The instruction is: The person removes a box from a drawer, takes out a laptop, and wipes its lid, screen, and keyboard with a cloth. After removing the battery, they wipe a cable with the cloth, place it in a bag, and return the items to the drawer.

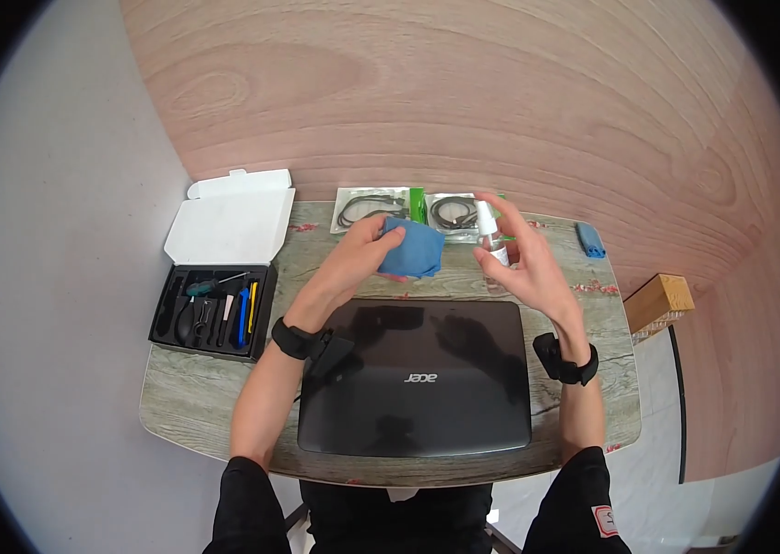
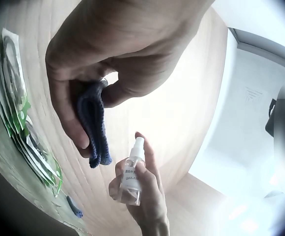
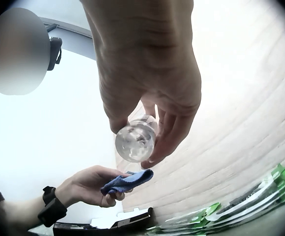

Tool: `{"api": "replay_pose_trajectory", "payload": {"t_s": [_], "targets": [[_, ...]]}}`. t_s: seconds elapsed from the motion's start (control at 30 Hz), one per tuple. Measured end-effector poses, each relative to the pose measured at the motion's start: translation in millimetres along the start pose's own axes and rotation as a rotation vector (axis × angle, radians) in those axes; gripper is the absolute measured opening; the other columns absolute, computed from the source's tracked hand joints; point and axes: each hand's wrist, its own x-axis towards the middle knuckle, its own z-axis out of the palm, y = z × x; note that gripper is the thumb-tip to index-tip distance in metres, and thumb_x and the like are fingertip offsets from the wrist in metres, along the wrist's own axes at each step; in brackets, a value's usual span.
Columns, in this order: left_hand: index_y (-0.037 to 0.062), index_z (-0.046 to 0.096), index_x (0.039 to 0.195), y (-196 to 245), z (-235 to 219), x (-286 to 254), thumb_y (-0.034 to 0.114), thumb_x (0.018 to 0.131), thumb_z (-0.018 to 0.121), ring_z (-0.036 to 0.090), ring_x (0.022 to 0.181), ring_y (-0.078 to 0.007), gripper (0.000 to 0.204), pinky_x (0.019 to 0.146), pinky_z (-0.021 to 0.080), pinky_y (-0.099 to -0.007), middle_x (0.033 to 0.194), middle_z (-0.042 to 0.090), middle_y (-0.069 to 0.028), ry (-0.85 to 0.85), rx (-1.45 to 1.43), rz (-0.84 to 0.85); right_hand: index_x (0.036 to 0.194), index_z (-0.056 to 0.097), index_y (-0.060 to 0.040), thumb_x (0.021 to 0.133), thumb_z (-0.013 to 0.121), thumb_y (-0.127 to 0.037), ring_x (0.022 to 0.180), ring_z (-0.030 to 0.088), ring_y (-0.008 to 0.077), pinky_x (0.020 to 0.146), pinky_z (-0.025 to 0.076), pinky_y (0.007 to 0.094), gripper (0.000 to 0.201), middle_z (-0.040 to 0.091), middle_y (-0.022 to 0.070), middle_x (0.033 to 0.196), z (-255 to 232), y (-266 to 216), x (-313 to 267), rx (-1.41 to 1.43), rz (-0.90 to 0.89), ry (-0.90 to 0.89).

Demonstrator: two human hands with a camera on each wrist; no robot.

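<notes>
A folded blue cloth is pinched between the thumb and fingers of my left hand, held over the back of the table. My right hand grips a clear spray bottle with a white nozzle, its index finger up at the nozzle top in the left wrist view. The bottle is upright and its nozzle stands to the right of the cloth in the head view. Below both hands lies a closed black Acer laptop, its lid showing dark reflections.
At the left an open box holds a screwdriver, a brush and several small tools. Two bagged cables lie along the back edge. A second blue cloth sits at the back right corner. A wooden box stands beyond the table's right edge.
</notes>
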Motion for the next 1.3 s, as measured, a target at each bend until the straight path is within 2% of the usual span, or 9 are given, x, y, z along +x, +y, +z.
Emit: {"api": "replay_pose_trajectory", "payload": {"t_s": [0.1,0.2,0.33,0.43,0.63,0.8,1.0,1.23,1.3], "targets": [[-0.0056,0.05,0.134,-4,-2,0,0.017,0.105,0.047,0.066,0.109,-0.0235,0.037,0.079,0.064,-0.0385,0.127,0.06,-0.0146,-0.028,-0.045,-0.07,0.15,0.041,-0.0118,0.089,0.068,-0.016,0.066,0.063,0.0205,0.061,0.048,0.035,0.067,0.064,0.0114,0.088,7,9,1,-0.07,-0.066,0.012],[-0.0068,0.049,0.129,-3,-1,1,0.013,0.104,0.042,0.062,0.111,-0.0262,0.032,0.079,0.065,-0.0431,0.126,0.055,-0.0167,-0.065,-0.151,-0.099,0.149,0.04,-0.0117,0.089,0.067,-0.018,0.07,0.066,0.0322,0.064,0.048,0.0406,0.066,0.066,0.0169,0.09,17,14,1,-0.135,-0.156,0.022],[-0.0059,0.05,0.127,7,4,-3,0.013,0.104,0.042,0.063,0.11,-0.0266,0.031,0.082,0.065,-0.0446,0.124,0.056,-0.0161,-0.046,-0.161,-0.104,0.149,0.041,-0.0128,0.091,0.067,-0.02,0.078,0.067,0.0415,0.07,0.051,0.0476,0.065,0.069,0.0215,0.095,24,7,0,-0.279,-0.17,-0.018],[-0.0044,0.05,0.125,6,4,-4,0.014,0.105,0.042,0.063,0.111,-0.0267,0.028,0.084,0.065,-0.0466,0.124,0.057,-0.0156,-0.048,-0.165,-0.111,0.148,0.043,-0.0136,0.093,0.066,-0.021,0.076,0.067,0.0409,0.067,0.052,0.047,0.061,0.069,0.0207,0.097,29,18,2,-0.362,-0.339,0.076],[-0.0022,0.049,0.123,4,4,-1,0.018,0.107,0.044,0.064,0.115,-0.0285,0.026,0.087,0.063,-0.0526,0.127,0.059,-0.0162,-0.063,-0.228,-0.133,0.142,0.049,-0.0117,0.096,0.064,-0.021,0.069,0.065,0.0377,0.057,0.05,0.0455,0.049,0.066,0.0187,0.093,30,21,-1,-0.55,-0.365,0.156],[-0.0027,0.048,0.125,-3,1,3,0.017,0.108,0.041,0.064,0.118,-0.0305,0.027,0.089,0.061,-0.055,0.132,0.057,-0.0181,-0.124,-0.264,-0.167,0.139,0.05,-0.011,0.096,0.063,-0.021,0.067,0.064,0.0372,0.056,0.049,0.0457,0.046,0.064,0.0178,0.09,34,26,-2,-0.584,-0.38,0.168],[-0.0045,0.044,0.135,-3,0,0,0.014,0.108,0.039,0.063,0.119,-0.0304,0.033,0.097,0.058,-0.0507,0.134,0.056,-0.0181,-0.221,-0.243,-0.163,0.138,0.05,-0.0115,0.097,0.063,-0.019,0.066,0.063,0.0363,0.054,0.048,0.0455,0.044,0.063,0.0169,0.089,37,17,-1,-0.572,-0.379,0.164],[-0.0053,0.043,0.139,-9,0,2,0.009,0.106,0.043,0.062,0.12,-0.0251,0.036,0.1,0.058,-0.046,0.135,0.055,-0.0156,-0.248,-0.152,-0.137,0.142,0.048,-0.0135,0.097,0.062,-0.019,0.066,0.064,0.0346,0.053,0.048,0.0451,0.048,0.063,0.0151,0.087,38,23,0,-0.671,-0.387,0.06],[-0.0057,0.043,0.139,-4,0,0,0.008,0.105,0.045,0.062,0.119,-0.0238,0.037,0.1,0.058,-0.0448,0.135,0.055,-0.0151,-0.278,-0.094,-0.118,0.143,0.048,-0.0136,0.097,0.063,-0.02,0.068,0.064,0.0357,0.057,0.049,0.0442,0.049,0.065,0.0157,0.095,38,23,0,-0.696,-0.333,0.029]]}}
